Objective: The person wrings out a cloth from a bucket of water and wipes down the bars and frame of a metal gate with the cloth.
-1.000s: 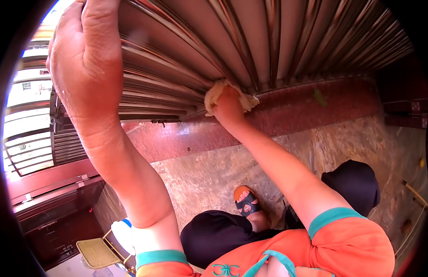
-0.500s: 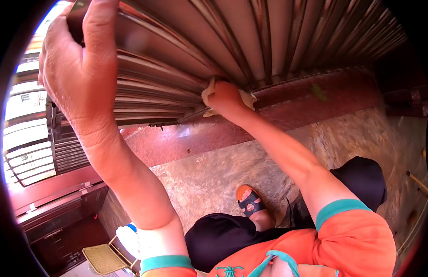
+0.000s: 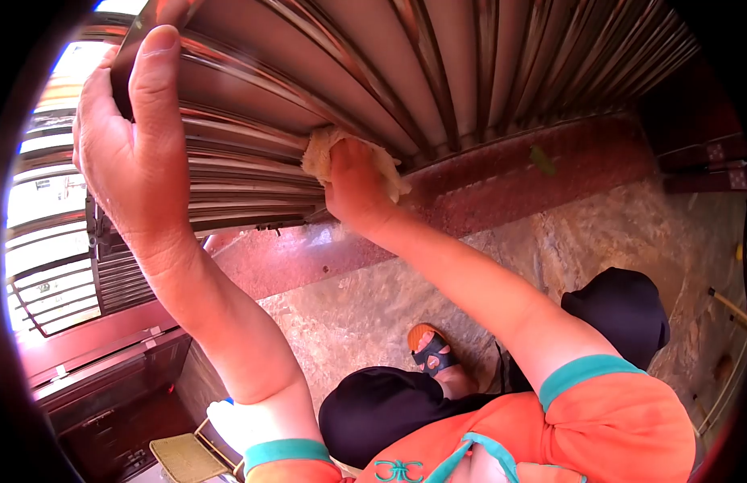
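A ribbed metal gate (image 3: pixel 381 48) with long dark bars fans across the top of the head view. My left hand (image 3: pixel 144 165) wraps round its edge at the upper left, thumb on the near face and fingers partly hidden behind. Lower down, my right hand (image 3: pixel 357 181) presses a pale, crumpled cloth (image 3: pixel 317 157) against the lower ends of the bars. The cloth bunches out on both sides of the hand, and my fingertips are partly hidden in it.
Below the gate runs a reddish sill (image 3: pixel 486 177) with a small green scrap (image 3: pixel 542 159) on it. My sandalled foot (image 3: pixel 431 350) is on the mottled floor (image 3: pixel 349 302). A chair (image 3: pixel 188 457) stands at the lower left; a thin stick (image 3: pixel 732 307) is at the right.
My right hand has moved left with the cloth along the bottom of the bars. My left hand stays on the gate edge; the view has shifted slightly.
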Available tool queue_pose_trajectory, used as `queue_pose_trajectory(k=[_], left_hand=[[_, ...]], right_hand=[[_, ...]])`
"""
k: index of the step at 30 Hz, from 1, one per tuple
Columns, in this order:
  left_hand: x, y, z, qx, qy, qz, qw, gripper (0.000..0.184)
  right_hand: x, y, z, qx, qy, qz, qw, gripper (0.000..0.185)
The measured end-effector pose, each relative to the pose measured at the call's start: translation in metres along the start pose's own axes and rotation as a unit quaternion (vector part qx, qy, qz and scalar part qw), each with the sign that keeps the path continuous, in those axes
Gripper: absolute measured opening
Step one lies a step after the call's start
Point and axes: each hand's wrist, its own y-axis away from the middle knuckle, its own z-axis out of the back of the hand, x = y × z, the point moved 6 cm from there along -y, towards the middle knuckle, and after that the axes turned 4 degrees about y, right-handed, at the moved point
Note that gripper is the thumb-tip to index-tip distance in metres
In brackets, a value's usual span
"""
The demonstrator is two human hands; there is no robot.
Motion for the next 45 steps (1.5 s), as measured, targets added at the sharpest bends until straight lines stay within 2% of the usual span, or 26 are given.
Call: queue_pose_trajectory(k=[2, 5, 8, 12, 15, 18, 20, 22, 25, 27, 31, 34, 40, 43, 45], left_hand=[[0.002, -0.002, 0.001, 0.016, 0.028, 0.013, 0.999, 0.054], [-0.006, -0.003, 0.002, 0.022, -0.003, 0.012, 1.000, 0.055], [-0.005, -0.002, 0.002, 0.023, -0.062, -0.012, 0.998, 0.055], [0.001, -0.003, 0.003, 0.029, -0.063, 0.003, 0.998, 0.063], [-0.001, -0.004, 0.005, 0.015, -0.088, -0.026, 0.996, 0.063], [-0.007, -0.004, 0.004, 0.022, -0.088, -0.014, 0.996, 0.062], [-0.006, -0.004, 0.004, 0.014, -0.095, -0.020, 0.995, 0.061], [-0.008, -0.001, 0.004, 0.007, -0.112, -0.031, 0.993, 0.061], [-0.007, -0.002, 0.004, 0.017, -0.098, -0.020, 0.995, 0.061], [-0.005, -0.003, 0.004, 0.026, -0.099, -0.018, 0.995, 0.062], [-0.007, -0.002, 0.006, -0.004, -0.103, -0.034, 0.994, 0.063], [-0.007, -0.002, 0.006, 0.009, -0.088, -0.029, 0.996, 0.062], [-0.014, -0.001, 0.005, 0.004, -0.111, -0.033, 0.993, 0.061], [-0.012, -0.001, 0.006, -0.011, -0.133, -0.051, 0.990, 0.060], [-0.013, -0.003, 0.004, 0.017, -0.115, -0.032, 0.993, 0.061]], right_hand=[[-0.007, 0.001, 0.000, 0.020, -0.015, -0.012, 1.000, 0.025], [-0.031, 0.013, -0.014, 0.042, 0.049, -0.062, 0.996, 0.032], [-0.066, 0.030, -0.024, 0.037, 0.019, -0.110, 0.993, 0.025], [-0.106, 0.047, -0.047, 0.065, 0.101, -0.091, 0.989, 0.040], [-0.132, 0.044, -0.046, 0.339, 0.106, -0.180, 0.917, 0.039], [-0.128, 0.043, -0.077, 0.375, 0.291, 0.044, 0.879, 0.035], [-0.127, 0.028, -0.075, 0.311, 0.154, -0.094, 0.933, 0.026], [-0.098, 0.011, -0.040, 0.277, 0.011, -0.231, 0.933, 0.022], [-0.047, -0.013, -0.005, 0.190, -0.018, -0.214, 0.958, 0.020], [-0.030, -0.021, 0.007, 0.183, -0.049, -0.200, 0.961, 0.020], [-0.041, -0.001, 0.005, 0.102, -0.081, -0.144, 0.981, 0.023], [-0.068, 0.015, -0.012, 0.210, 0.052, -0.215, 0.952, 0.026], [-0.142, 0.040, -0.061, 0.304, 0.156, -0.179, 0.923, 0.030], [-0.107, 0.017, -0.036, 0.295, 0.043, -0.284, 0.911, 0.022], [-0.083, 0.004, -0.025, 0.252, -0.062, -0.263, 0.929, 0.023]])
